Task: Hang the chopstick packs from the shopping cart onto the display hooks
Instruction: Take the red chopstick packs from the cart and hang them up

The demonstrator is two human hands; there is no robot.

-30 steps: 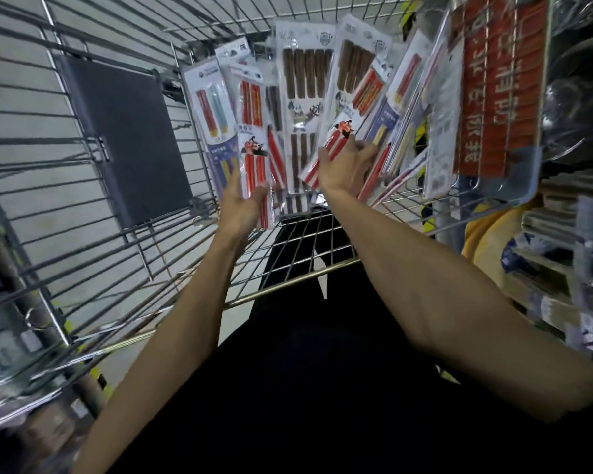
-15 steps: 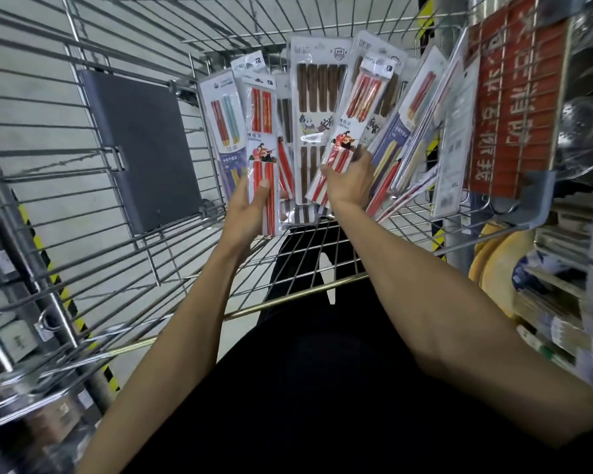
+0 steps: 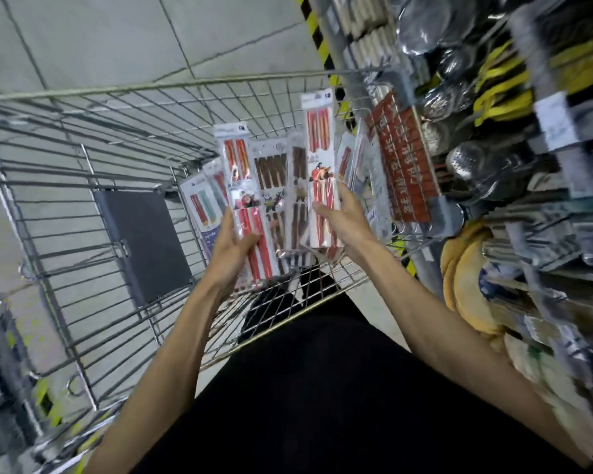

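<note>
Below, grey floor (image 3: 83,46), wire cart (image 3: 151,85); left hand (image 3: 233,251) grips red pack (image 3: 239,172), right hand (image 3: 344,222) grips second pack (image 3: 319,155) (utensil rack (image 3: 476,165) rightward).

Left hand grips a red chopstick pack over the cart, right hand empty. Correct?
Wrong on the right hand: it is not empty, it grips a second red pack, as the head view shows. The left hand does grip a red chopstick pack over the cart.

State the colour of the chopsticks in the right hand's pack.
Red chopsticks, in the pack the right hand grips; head view.
</note>
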